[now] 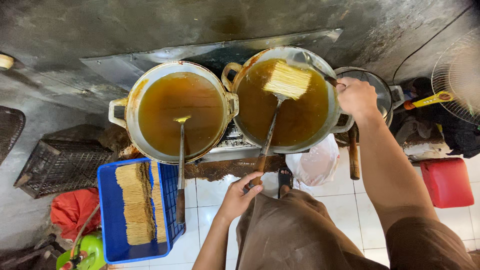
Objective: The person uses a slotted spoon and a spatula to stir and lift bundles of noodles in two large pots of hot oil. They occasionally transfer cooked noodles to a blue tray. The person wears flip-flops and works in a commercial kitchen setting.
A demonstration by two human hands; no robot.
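Two large metal woks of brown oil stand side by side on a stove. My left hand (239, 195) grips the wooden handle of a long metal spatula (270, 131) whose blade lies under a pale block of thin noodle sticks (288, 80) floating in the right wok (286, 145). My right hand (356, 96) holds the handle of a second utensil (312, 62) at that wok's right rim, its metal end touching the block's far side. In the left wok (131, 107), another spatula (180, 165) rests unattended, handle hanging over the rim.
A blue plastic crate (111, 220) with rows of raw noodle sticks sits at lower left. Nearby are a green gas cylinder (87, 252), a red bag, a black crate (60, 165), a white plastic bag (316, 164), a red jerrycan (446, 181) and a fan (460, 75).
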